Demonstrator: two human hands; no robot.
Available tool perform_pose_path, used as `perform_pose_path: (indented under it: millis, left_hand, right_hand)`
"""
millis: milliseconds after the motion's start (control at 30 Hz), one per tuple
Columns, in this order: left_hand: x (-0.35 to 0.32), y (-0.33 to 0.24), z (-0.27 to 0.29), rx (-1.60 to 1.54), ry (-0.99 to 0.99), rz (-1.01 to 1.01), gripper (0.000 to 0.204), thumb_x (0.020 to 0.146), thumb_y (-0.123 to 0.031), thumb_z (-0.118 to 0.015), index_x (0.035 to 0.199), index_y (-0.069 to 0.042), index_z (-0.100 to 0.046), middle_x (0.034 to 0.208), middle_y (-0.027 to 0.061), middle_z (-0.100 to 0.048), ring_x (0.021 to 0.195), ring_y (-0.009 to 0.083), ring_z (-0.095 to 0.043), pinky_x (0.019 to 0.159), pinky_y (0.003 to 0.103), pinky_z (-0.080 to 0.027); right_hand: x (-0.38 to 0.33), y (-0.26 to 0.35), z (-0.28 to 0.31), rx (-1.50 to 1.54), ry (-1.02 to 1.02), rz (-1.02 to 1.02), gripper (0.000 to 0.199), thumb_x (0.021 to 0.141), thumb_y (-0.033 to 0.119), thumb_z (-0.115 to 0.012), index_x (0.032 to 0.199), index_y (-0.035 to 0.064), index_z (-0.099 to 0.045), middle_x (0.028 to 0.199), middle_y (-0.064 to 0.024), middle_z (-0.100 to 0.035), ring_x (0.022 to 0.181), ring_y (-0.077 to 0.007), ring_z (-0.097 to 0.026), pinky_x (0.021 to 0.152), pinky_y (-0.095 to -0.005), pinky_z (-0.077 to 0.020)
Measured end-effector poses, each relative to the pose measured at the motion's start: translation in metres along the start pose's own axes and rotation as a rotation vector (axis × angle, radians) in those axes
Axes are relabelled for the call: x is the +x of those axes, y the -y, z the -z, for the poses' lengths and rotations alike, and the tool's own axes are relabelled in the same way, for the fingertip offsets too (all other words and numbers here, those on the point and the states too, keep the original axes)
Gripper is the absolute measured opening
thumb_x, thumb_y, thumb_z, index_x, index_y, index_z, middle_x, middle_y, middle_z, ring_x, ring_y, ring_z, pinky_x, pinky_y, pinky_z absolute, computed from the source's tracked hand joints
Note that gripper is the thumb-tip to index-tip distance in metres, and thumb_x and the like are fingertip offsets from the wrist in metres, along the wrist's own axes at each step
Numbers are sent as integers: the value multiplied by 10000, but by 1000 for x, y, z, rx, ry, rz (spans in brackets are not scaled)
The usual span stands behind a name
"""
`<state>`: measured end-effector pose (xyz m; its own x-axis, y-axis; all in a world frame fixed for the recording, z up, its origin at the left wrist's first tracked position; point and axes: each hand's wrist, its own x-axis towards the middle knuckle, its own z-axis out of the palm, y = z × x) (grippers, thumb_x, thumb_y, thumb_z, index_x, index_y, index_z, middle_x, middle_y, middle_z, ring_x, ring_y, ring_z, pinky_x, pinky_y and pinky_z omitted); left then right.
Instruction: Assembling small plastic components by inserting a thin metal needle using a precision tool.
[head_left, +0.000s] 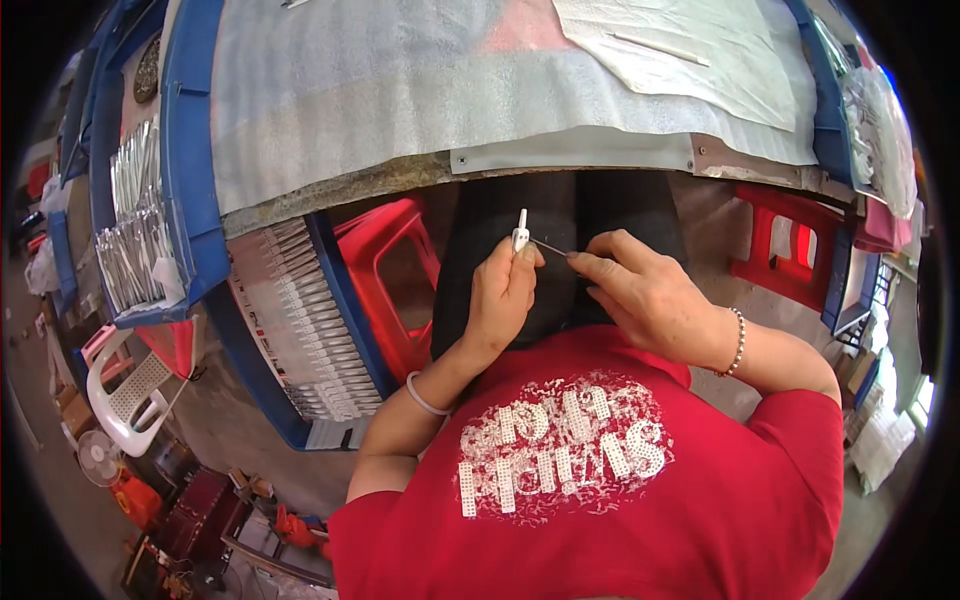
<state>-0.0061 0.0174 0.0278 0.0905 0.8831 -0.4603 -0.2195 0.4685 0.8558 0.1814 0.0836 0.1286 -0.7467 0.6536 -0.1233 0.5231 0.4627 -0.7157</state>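
Over my lap, in front of the table's edge, my left hand [497, 300] pinches a small white plastic piece [520, 238] with a narrow tip pointing up and dark spots on its body. What the piece belongs to cannot be made out. Closed around the end of a thin dark metal rod [549, 247], my right hand [655, 300] holds it slanting toward the piece from the right. The rod's far tip is at or touching the piece's side. Its handle, if any, is hidden inside my fingers.
White foam sheeting [380, 120] covers the table, with a white cloth [690, 60] and a thin stick [660, 48] on top. A blue bin [195, 190] at left holds silvery strips [135, 220]. Below it, a blue tray [350, 330] carries rows of slim pieces. Red stools [385, 270] stand nearby.
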Motion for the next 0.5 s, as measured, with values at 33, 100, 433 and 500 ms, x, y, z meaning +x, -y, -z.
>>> perform_pose_path:
  millis: [33, 100, 433, 500]
  left_hand:
    - [0, 0, -1, 1, 3, 4, 181, 1024, -152, -416, 920, -31, -500, 583, -82, -345, 467, -2, -296, 413, 186, -237]
    - [1, 1, -3, 5, -2, -6, 185, 1025, -158, -421, 918, -29, -502, 581, -81, -342, 466, -1, -295, 412, 187, -240]
    - [2, 8, -4, 111, -27, -37, 202, 1029, -172, -425, 917, -29, -512, 580, -78, -360, 472, -2, -310, 413, 191, -251]
    - [3, 11, -4, 158, -52, -80, 206, 1026, -167, -421, 918, -23, -520, 570, -67, -376, 468, 5, -332, 416, 196, -267]
  right_hand:
    - [0, -1, -1, -13, -14, 9, 410, 780, -52, -659, 1178, -11, -572, 1057, -182, -546, 829, -350, -619, 681, -390, -529]
    - [-1, -3, -2, -11, -19, 10, 406, 780, -53, -657, 1176, -11, -575, 1055, -182, -549, 832, -347, -618, 685, -389, -529]
    - [1, -11, -4, -35, -38, 48, 354, 787, -65, -638, 1137, -23, -604, 1042, -192, -562, 846, -324, -618, 678, -363, -525]
    - [2, -11, -4, 89, -44, -18, 325, 806, -31, -615, 1130, -27, -601, 1005, -190, -574, 823, -334, -616, 697, -373, -520]
